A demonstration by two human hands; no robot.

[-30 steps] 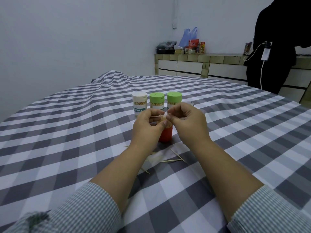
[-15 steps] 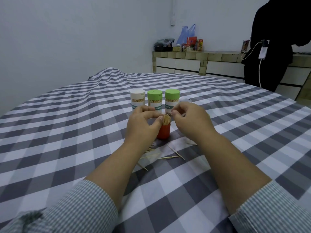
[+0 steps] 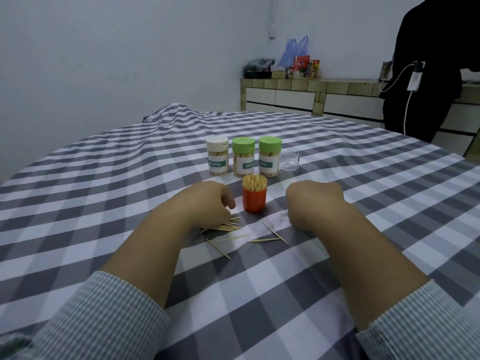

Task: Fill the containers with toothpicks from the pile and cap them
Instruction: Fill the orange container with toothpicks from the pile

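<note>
The orange container (image 3: 254, 197) stands uncapped (packed with toothpicks) between both hands on the table (image 3: 104, 193). Left hand (image 3: 207, 203) rests curled on the toothpick pile (image 3: 228, 226), its grip hidden; right hand (image 3: 313, 201) likewise unclear

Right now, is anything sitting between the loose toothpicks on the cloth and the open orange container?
Nothing visible. The loose toothpicks lie just in front of the orange container, with only bare tablecloth between. The left hand rests on some of them.
</note>
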